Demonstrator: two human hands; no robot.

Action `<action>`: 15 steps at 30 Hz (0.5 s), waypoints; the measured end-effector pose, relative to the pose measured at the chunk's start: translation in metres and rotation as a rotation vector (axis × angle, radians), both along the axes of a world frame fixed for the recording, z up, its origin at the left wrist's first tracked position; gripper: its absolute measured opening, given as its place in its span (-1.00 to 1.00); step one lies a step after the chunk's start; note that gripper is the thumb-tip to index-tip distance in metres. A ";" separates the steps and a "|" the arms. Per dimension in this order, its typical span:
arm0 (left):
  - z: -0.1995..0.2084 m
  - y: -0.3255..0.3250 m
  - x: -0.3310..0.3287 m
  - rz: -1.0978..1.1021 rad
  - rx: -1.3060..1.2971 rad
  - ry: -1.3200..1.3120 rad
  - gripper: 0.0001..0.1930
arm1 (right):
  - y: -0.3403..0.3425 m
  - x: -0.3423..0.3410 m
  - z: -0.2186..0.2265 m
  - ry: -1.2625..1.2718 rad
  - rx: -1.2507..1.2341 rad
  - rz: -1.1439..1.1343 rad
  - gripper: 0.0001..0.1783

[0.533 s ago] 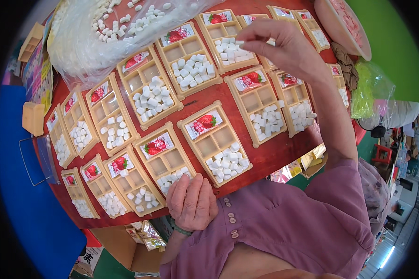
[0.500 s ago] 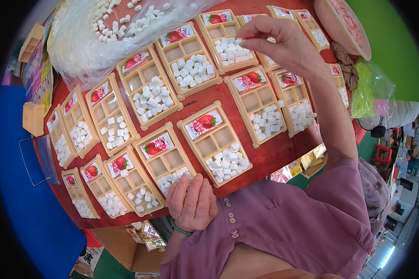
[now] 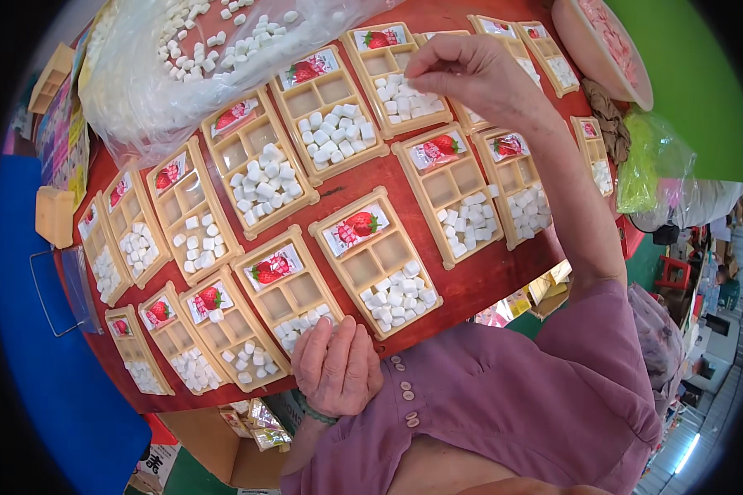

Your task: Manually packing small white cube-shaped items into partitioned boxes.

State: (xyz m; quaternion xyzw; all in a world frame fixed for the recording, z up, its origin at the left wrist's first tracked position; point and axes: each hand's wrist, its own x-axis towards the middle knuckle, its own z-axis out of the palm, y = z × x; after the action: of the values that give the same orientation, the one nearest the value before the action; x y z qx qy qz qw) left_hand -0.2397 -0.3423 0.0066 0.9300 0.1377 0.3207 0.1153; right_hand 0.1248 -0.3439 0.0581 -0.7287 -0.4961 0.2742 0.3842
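My right hand (image 3: 470, 82) is closed, thumb and forefinger pinched over the marshmallows (image 3: 407, 101) in a beige divided tray (image 3: 376, 64) in the far row. What the fingertips hold, if anything, blends with the white pieces. At the table's near edge, my left hand (image 3: 337, 365) lies with its fingers loosely extended, wearing a green bead bracelet (image 3: 318, 414). Its fingertips touch the near end of another tray (image 3: 278, 304) and cover some of its marshmallows. Each tray's far compartment contains a sachet with a strawberry picture (image 3: 274, 268); marshmallows fill the large near compartment.
Several like trays stand in two rows on the red table (image 3: 338, 194). A clear bag of loose marshmallows (image 3: 120, 91) lies at the far left. A basin of pink sachets (image 3: 607, 49) stands at the far right, near a brown cloth (image 3: 607, 124). An open cardboard box (image 3: 215, 441) sits below.
My right hand has moved slightly left over the same tray, still pinched. My left hand stays at the near tray's end. The whole view has shifted a little.
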 end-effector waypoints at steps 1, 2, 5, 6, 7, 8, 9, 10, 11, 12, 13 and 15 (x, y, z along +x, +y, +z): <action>0.000 0.000 0.000 0.001 0.002 0.001 -0.77 | -0.001 -0.006 0.000 0.003 -0.001 0.002 -0.94; 0.000 0.000 0.000 0.001 0.000 0.002 -0.77 | -0.002 -0.011 0.001 -0.036 -0.014 0.004 -0.95; -0.002 0.000 0.002 0.001 0.009 -0.007 -0.78 | -0.002 -0.015 -0.007 -0.130 0.072 0.027 -0.92; -0.003 0.001 0.002 0.000 0.009 -0.008 -0.78 | -0.002 -0.016 -0.007 -0.181 0.020 0.049 -0.93; -0.004 0.001 0.002 0.000 0.009 -0.008 -0.78 | -0.001 -0.017 -0.008 -0.232 -0.033 0.072 -0.94; -0.003 0.000 0.002 0.002 0.011 -0.009 -0.78 | -0.002 -0.018 -0.007 -0.233 -0.031 0.074 -0.94; -0.001 0.000 0.002 0.002 0.013 -0.010 -0.78 | -0.003 -0.018 -0.008 -0.348 0.028 0.107 -0.94; 0.000 0.000 0.002 0.002 0.016 -0.012 -0.78 | -0.004 -0.019 -0.007 -0.463 0.086 0.139 -0.93; 0.000 0.000 0.002 0.003 0.014 -0.010 -0.78 | -0.003 -0.019 -0.008 -0.460 0.084 0.141 -0.93; -0.001 0.000 0.002 0.002 0.013 -0.008 -0.78 | -0.004 -0.020 -0.009 -0.468 0.089 0.140 -0.93; -0.001 0.001 0.002 0.001 0.014 -0.007 -0.78 | -0.004 -0.020 -0.010 -0.477 0.094 0.139 -0.93; 0.000 0.001 0.002 0.001 0.018 -0.006 -0.78 | -0.003 -0.018 -0.007 -0.450 0.082 0.151 -0.94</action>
State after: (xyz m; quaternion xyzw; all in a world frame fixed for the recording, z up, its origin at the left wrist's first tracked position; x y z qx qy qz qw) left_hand -0.2375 -0.3412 0.0067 0.9300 0.1351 0.3247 0.1071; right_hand 0.1072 -0.3473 0.0507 -0.7162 -0.6329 0.1125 0.2717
